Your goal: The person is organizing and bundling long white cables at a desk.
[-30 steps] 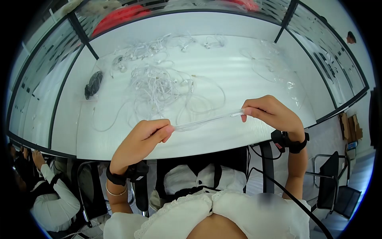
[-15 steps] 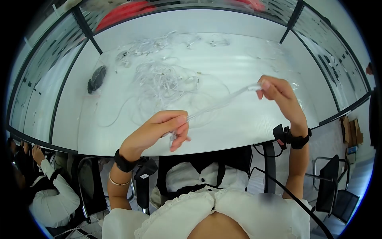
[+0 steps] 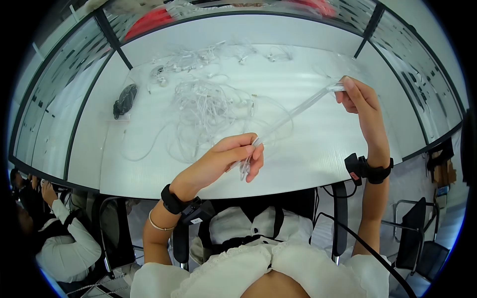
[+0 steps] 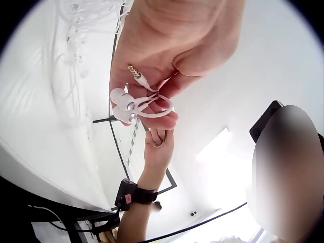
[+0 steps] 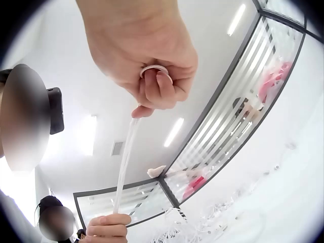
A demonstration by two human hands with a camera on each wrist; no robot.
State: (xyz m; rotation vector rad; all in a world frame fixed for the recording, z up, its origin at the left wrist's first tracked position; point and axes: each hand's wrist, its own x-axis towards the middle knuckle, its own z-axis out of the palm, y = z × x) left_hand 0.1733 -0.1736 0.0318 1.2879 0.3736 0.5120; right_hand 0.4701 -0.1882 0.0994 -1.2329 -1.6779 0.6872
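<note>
A white earphone cable [image 3: 303, 107] runs taut in several strands between the hands, above the table. The left hand [image 3: 223, 156] pinches its lower end; in the left wrist view two white earbuds [image 4: 123, 105] and a metal plug [image 4: 133, 71] stick out beside the fingers of the left hand [image 4: 172, 55]. Higher and to the right, the right hand [image 3: 362, 99] grips the other end, and a loop of cable [image 5: 156, 68] shows at its curled fingers in the right wrist view. A tangled pile of white cables [image 3: 203, 107] lies behind the left hand.
On the white table [image 3: 149, 174], more earphones [image 3: 186, 60] lie along the back. A black bundle [image 3: 125, 101] rests at the left, and low partitions surround the table. Another person [image 3: 69, 248] sits at the lower left; an empty chair [image 3: 412, 223] stands at the right.
Both hands have moved right and away from the body, the right one rising. The held strands now slant more steeply, and earbuds have come into view below the left hand.
</note>
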